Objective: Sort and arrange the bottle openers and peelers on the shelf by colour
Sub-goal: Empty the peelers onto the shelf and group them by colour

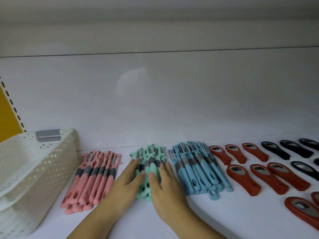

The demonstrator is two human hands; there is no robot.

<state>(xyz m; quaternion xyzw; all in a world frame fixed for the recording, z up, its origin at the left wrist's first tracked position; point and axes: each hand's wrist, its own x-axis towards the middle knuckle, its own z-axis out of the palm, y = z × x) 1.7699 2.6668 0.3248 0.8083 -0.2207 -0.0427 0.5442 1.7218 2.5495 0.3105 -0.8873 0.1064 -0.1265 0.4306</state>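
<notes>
Several mint-green peelers [150, 156] lie bunched in the middle of the white shelf [224, 213]. My left hand [126, 183] presses flat against the bunch's left side and my right hand [164, 183] against its right side, fingers straight. Pink peelers [94, 178] form a pile to the left. Blue peelers [198, 168] lie in a pile to the right. Further right, red bottle openers [259, 171] sit in small stacks, and black bottle openers [290, 150] lie at the far right.
A white perforated plastic basket [32, 173] stands at the left end of the shelf, close to the pink pile. The shelf's white back panel [164, 100] rises behind everything. A yellow upright with slots [8, 114] shows at the far left.
</notes>
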